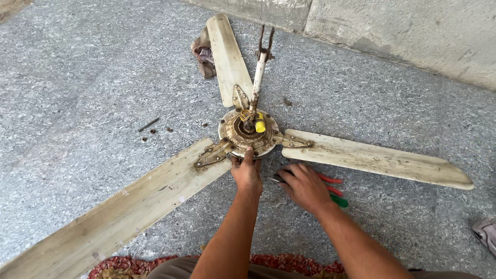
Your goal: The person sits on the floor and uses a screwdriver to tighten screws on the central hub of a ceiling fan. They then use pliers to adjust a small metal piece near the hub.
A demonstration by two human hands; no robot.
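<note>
An old ceiling fan [248,132] lies on the stone floor [77,77], its three dirty blades spread wide. The left hand [246,173] presses on the rusty hub's near edge, fingers [249,155] flat and released. The right hand [305,186] covers tools with red and green handles [335,191] just beside the hub; its grip cannot be made out. Loose screws [152,131], a rag [204,54] and the wall [413,26] lie beyond.
</note>
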